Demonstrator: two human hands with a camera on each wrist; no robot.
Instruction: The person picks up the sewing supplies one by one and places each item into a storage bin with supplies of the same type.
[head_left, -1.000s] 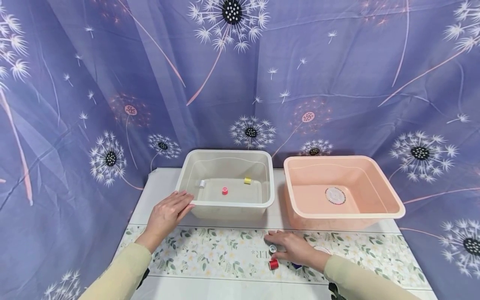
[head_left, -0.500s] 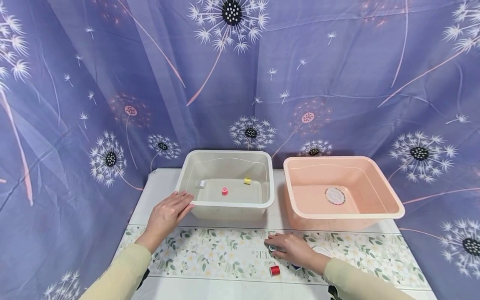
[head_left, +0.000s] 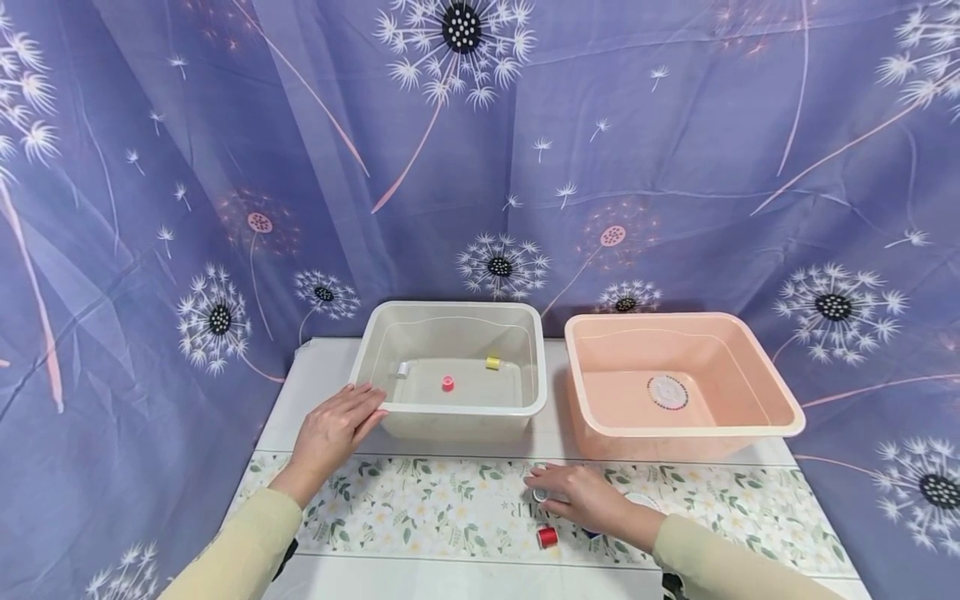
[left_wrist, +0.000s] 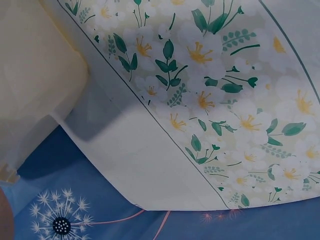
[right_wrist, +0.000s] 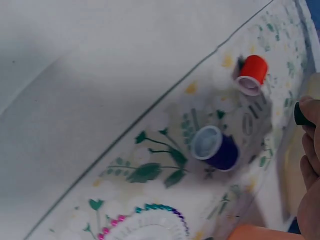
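My right hand (head_left: 581, 497) pinches a spool of thread (head_left: 540, 494) just above the flowered cloth; in the right wrist view this spool (right_wrist: 301, 115) looks dark green. A red thread spool (head_left: 547, 537) lies on its side close by. Under my right wrist sits a dark blue thread spool (right_wrist: 220, 150), mostly hidden in the head view. My left hand (head_left: 333, 429) rests its fingers on the front left corner of the grey bin (head_left: 457, 410). Inside that bin lie a white spool (head_left: 402, 370), a pink spool (head_left: 447, 383) and a yellow spool (head_left: 492, 363).
To the right stands a peach bin (head_left: 690, 432) holding a round white disc (head_left: 667, 392) ringed with coloured pinheads. A similar pin disc (right_wrist: 150, 225) lies on the cloth behind my right forearm. A purple dandelion curtain (head_left: 420, 167) hangs behind.
The fingers of my right hand have closed on the spool and shifted slightly left. The red spool has rolled a little toward me. My left hand stays put.
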